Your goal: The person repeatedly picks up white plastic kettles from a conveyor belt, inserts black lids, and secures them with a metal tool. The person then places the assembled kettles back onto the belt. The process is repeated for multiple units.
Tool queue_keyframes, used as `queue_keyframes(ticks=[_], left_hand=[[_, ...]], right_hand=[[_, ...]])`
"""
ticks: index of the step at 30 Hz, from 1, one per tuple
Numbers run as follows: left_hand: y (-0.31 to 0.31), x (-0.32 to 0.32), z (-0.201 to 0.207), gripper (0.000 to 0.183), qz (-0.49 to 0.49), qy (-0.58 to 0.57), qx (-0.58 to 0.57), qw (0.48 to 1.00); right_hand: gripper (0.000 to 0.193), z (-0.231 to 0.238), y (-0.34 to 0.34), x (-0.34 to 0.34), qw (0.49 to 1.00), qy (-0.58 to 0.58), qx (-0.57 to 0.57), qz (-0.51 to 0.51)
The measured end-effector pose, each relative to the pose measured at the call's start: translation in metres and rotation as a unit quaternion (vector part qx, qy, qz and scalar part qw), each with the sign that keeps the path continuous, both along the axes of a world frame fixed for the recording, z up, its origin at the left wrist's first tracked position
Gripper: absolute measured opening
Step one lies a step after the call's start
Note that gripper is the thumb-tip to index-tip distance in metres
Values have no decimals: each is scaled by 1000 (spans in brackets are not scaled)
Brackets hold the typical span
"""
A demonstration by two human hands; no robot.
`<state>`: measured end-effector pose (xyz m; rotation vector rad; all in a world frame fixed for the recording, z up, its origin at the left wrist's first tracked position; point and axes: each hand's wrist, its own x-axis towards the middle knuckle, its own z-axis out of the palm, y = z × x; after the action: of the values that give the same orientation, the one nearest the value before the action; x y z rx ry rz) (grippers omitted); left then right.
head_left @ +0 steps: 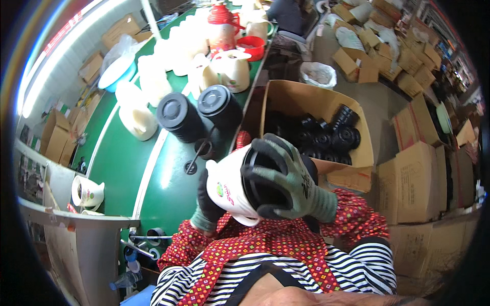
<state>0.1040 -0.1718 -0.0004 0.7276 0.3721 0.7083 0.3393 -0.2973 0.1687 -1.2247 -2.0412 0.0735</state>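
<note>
A white jug body (pixel 228 186) with a printed colour mark lies tilted sideways in front of my chest. My left hand (pixel 206 204), in a dark and green glove, is wrapped round its spout side; part of that hand is hidden behind the jug. Over the jug's other end, my gloved right hand (pixel 291 178) spreads and curls its fingers around a black round part (pixel 260 186), which sits against the jug's rim. Whether it is fully seated I cannot tell. Beyond my hands, two black cylinders (pixel 178 116) stand on the green table (pixel 168 173), beside a small black part with a rod (pixel 192 166).
Many white jugs (pixel 138 120) crowd the table's far part, near a red jug (pixel 221 23) and a red basin (pixel 251 48). To the right, an open cardboard box (pixel 311 92) holds several black round parts (pixel 346 137). Stacked cartons (pixel 413 183) fill the right side. Another white jug (pixel 88 193) stands far left.
</note>
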Motion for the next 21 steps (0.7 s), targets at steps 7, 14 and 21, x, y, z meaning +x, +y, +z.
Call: queue_keyframes(ticks=[7, 14, 21], left_hand=[[21, 7, 48, 74, 72, 44, 22, 996], [2, 7, 95, 109, 112, 276, 444, 845], [-34, 11, 159, 129, 136, 290, 682, 657]], right_hand=[[68, -87, 5, 9, 906, 414, 38, -78], [68, -198, -9, 17, 805, 587, -68, -47], [71, -161, 40, -5, 871, 450, -174, 95]])
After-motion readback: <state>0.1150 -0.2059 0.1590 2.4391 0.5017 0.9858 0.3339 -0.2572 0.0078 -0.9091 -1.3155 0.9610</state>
